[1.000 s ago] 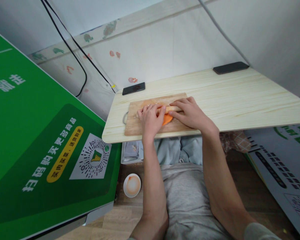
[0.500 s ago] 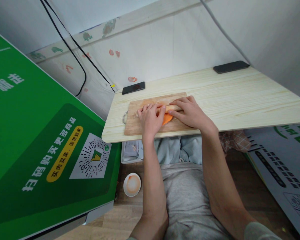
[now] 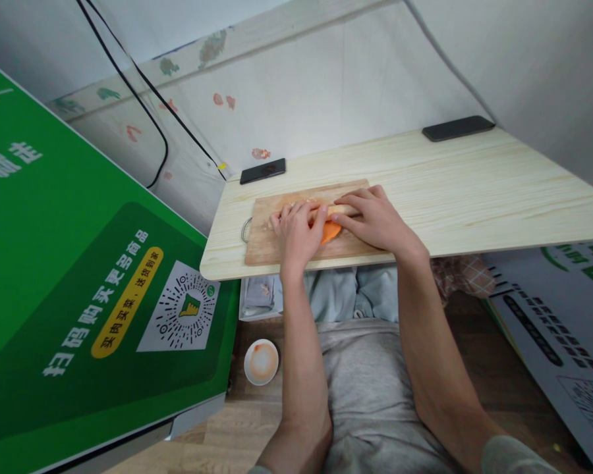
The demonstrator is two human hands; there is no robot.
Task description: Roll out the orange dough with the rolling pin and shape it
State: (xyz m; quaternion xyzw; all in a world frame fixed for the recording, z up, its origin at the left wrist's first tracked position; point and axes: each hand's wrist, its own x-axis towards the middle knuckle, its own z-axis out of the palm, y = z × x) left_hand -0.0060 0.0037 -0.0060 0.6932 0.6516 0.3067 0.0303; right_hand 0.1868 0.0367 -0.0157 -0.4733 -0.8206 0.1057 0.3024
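Note:
A small wooden rolling pin [image 3: 344,210] lies across the cutting board [image 3: 261,253], partly covered by my fingers. My left hand [image 3: 299,227] is curled over its left part, and my right hand [image 3: 373,214] grips the right end. Beneath and in front of the pin, a flat piece of orange dough [image 3: 331,232] shows between the hands, the rest of it hidden. Orange smears and pale crumbs mark the board behind the left hand.
The board rests on a pale wooden table [image 3: 474,191] against the wall. Two black phones [image 3: 263,171] [image 3: 458,128] lie along its back edge. A green panel [image 3: 103,296] stands at left. Below, a white bowl [image 3: 261,362] sits near an open drawer-like box [image 3: 259,296].
Both hands stay on the rolling pin in nearly the same place. The whole view has shifted very slightly; nothing was taken up or let go.

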